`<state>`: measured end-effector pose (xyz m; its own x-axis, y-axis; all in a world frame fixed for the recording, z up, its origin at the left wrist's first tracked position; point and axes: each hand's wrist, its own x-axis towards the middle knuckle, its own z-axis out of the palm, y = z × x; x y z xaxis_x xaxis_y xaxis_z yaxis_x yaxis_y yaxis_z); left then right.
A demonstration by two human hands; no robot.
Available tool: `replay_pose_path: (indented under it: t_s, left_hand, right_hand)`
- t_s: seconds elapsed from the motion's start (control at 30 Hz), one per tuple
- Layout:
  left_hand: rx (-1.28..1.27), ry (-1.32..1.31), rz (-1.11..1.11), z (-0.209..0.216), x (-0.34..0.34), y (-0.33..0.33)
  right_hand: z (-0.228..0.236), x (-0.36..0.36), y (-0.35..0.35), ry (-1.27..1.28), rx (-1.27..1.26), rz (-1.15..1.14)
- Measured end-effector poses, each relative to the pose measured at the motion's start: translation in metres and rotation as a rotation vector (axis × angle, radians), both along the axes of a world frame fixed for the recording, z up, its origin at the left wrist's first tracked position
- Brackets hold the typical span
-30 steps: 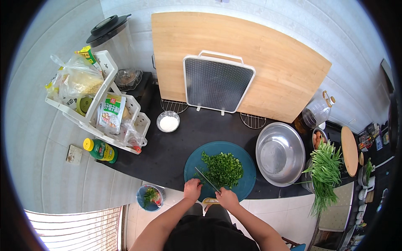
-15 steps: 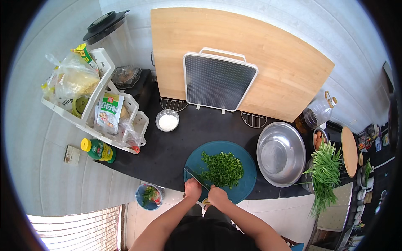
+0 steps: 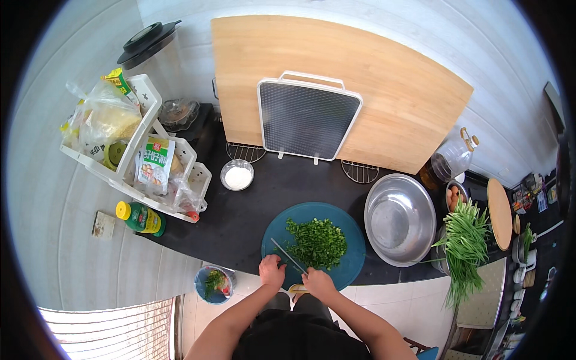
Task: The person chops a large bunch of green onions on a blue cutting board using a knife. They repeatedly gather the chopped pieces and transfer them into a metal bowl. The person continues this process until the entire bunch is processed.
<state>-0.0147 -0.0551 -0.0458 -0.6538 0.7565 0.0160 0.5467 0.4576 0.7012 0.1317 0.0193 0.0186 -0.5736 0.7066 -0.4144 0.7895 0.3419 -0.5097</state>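
Knife [image 3: 288, 255] in the right hand [image 3: 320, 283], fingers closed round its handle, with the blade slanting away to the left across a round teal board [image 3: 354, 258] at the near edge of the desk [image 3: 228, 216]. The left hand [image 3: 273, 272] rests at the board's left near rim, just left of the blade, its fingers bent downward; whether they pinch anything cannot be told from this angle. Chopped greens [image 3: 318, 243] lie in a loose heap on the middle and right of the board, beyond the right hand, with some scraps near the blade.

Just right of the board, a wide steel basin [image 3: 384, 240] reaches from the near edge well back toward the far one. Beyond it, toward the desk's right end, long green stalks [image 3: 463, 252] droop over the near edge, and brown eggs [image 3: 453, 198] sit in a bowl behind them. A glass bowl [image 3: 225, 180] of white powder stands farther back, left of the board. At the left end are a white tiered rack [image 3: 108, 174] and, by the near left corner, a green bottle [image 3: 144, 219] with a yellow cap. Along the far edge a large wooden board [image 3: 408, 90] leans on the wall, with a dark, white-framed panel [image 3: 307, 120] before it.
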Motion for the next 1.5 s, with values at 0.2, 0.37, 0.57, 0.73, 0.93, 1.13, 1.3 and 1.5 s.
replay_pose_path:
  t_s: [0.2, 0.37, 0.57, 0.73, 0.93, 1.13, 1.3, 1.5]
  left_hand:
    - [-0.085, 0.075, -0.156, -0.012, -0.003, -0.003]
    - [0.108, -0.034, -0.331, -0.021, -0.011, 0.002]
    - [0.165, 0.081, -0.305, 0.029, -0.012, 0.027]
    - [0.011, 0.124, -0.373, 0.028, -0.023, 0.05]
    - [-0.24, 0.102, -0.423, 0.025, -0.024, 0.083]
    - [-0.233, -0.003, -0.485, 0.023, -0.014, 0.092]
    - [-0.195, 0.006, -0.543, 0.02, -0.01, 0.087]
    - [-0.199, 0.019, -0.539, 0.021, -0.006, 0.089]
  right_hand:
    - [-0.016, -0.009, -0.006, 0.028, 0.026, -0.061]
    - [0.008, 0.002, 0.002, 0.108, 0.083, -0.229]
    - [0.018, 0.067, 0.008, 0.164, 0.218, -0.531]
    - [-0.001, 0.104, 0.015, 0.049, 0.256, -0.68]
    - [-0.024, 0.093, 0.014, -0.018, 0.351, -0.593]
    - [-0.006, 0.089, -0.005, 0.068, 0.246, -0.567]
    - [-0.006, 0.117, -0.009, 0.044, 0.36, -0.659]
    - [-0.019, 0.133, -0.001, -0.046, 0.445, -0.738]
